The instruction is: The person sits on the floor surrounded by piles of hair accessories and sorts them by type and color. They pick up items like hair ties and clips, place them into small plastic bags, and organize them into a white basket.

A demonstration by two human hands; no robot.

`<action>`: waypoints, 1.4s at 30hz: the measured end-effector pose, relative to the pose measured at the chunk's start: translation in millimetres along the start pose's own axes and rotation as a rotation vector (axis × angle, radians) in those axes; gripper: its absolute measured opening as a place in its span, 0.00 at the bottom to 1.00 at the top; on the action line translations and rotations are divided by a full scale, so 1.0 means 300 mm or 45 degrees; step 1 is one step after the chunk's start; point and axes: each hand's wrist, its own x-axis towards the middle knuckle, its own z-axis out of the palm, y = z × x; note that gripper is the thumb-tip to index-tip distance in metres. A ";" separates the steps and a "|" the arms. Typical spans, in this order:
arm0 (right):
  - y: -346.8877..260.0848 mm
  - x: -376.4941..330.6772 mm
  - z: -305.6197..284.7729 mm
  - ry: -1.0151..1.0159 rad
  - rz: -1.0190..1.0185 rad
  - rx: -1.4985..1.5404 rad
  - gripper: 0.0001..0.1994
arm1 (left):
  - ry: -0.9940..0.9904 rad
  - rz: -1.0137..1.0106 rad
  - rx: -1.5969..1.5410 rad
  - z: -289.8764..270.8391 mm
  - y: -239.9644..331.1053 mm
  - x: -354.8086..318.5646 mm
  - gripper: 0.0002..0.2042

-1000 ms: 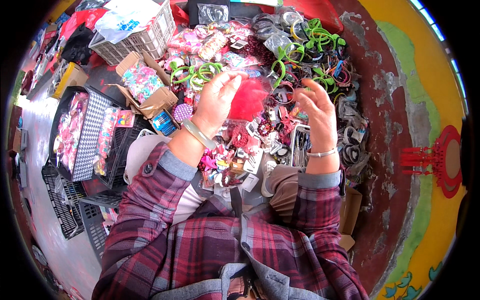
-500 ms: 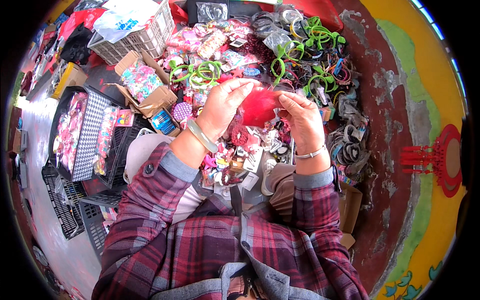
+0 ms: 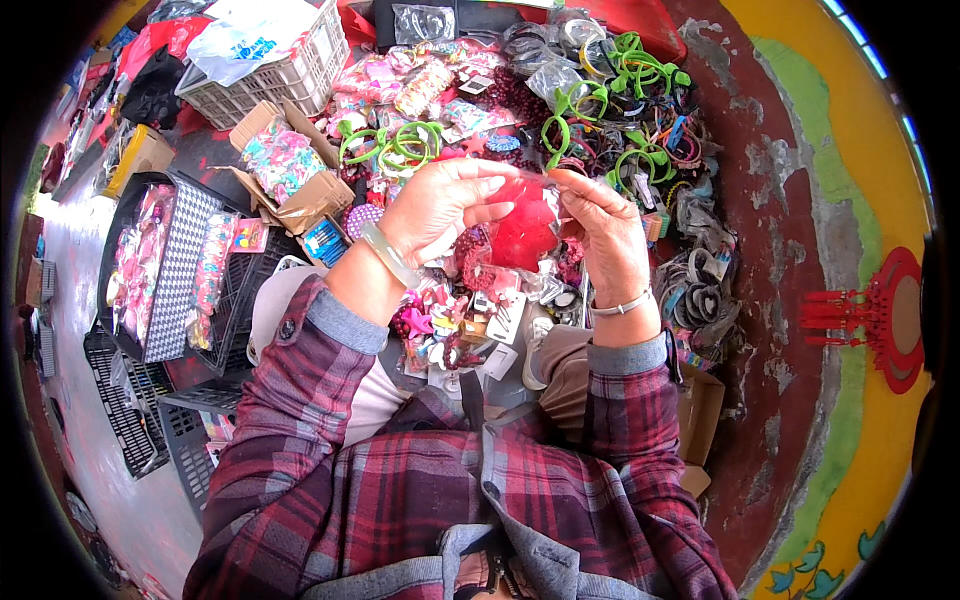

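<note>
A clear plastic packet (image 3: 522,232) filled with bright red, fluffy pieces is held upright above a heap of hair accessories. Its top edge is pinched between the left hand (image 3: 438,208) and the right hand (image 3: 603,228), one on each side.

Likely a street stall; heaped hair accessories (image 3: 560,120), packed crates (image 3: 180,270) and cardboard boxes (image 3: 290,170) on the ground.

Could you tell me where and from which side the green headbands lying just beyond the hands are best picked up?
Probably by the top of the arch of the green headbands, coming from above: they lie flat on the pile, the thin curved bands facing up and free of the left hand and right hand.
</note>
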 end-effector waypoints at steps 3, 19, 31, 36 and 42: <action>-0.001 -0.001 -0.007 -0.001 0.016 0.029 0.09 | -0.053 -0.022 -0.108 -0.001 0.007 0.002 0.11; -0.002 -0.001 -0.007 -0.118 -0.017 0.159 0.07 | -0.053 0.058 -0.178 -0.016 0.004 0.002 0.09; -0.024 0.024 -0.024 0.166 -0.086 0.191 0.07 | 0.064 0.277 0.171 0.025 0.010 -0.010 0.15; -0.003 0.012 -0.017 -0.117 0.067 0.011 0.13 | -0.015 0.263 0.356 0.048 -0.014 -0.007 0.16; -0.002 0.005 -0.009 -0.087 0.011 -0.055 0.07 | -0.029 0.228 0.285 0.062 -0.007 -0.013 0.15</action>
